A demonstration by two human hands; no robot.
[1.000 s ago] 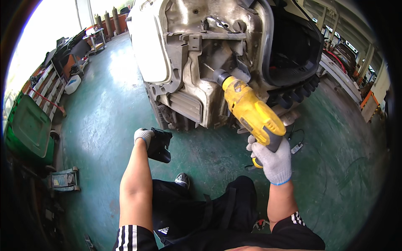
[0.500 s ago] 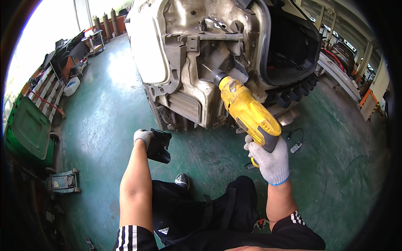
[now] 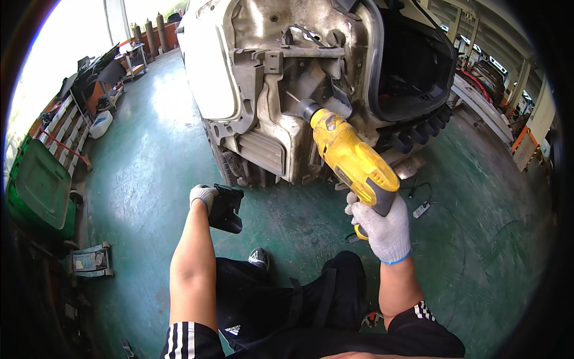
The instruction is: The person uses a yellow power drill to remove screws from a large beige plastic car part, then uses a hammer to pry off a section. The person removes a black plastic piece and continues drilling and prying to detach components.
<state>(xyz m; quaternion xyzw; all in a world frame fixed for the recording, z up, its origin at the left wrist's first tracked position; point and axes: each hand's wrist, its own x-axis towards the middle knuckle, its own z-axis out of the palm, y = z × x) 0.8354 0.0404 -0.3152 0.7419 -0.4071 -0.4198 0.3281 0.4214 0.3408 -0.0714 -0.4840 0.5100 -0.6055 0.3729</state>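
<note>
My right hand, in a white knit glove, grips the handle of a yellow power drill. Its black nose points up and left into the stripped rear corner of a white car, close to a bracket. My left hand, also gloved, holds a black plastic part low over the green floor, left of the drill. My knees in black trousers fill the lower middle of the view.
A green bin and a small jack stand at the left. Shelves with parts line the far left. A white power strip with cable lies on the floor right of the drill. Bumpers lean at the right.
The drill and my right hand have shifted slightly left and down, the nose staying at the car's rear corner. My left hand with the black part has barely moved.
</note>
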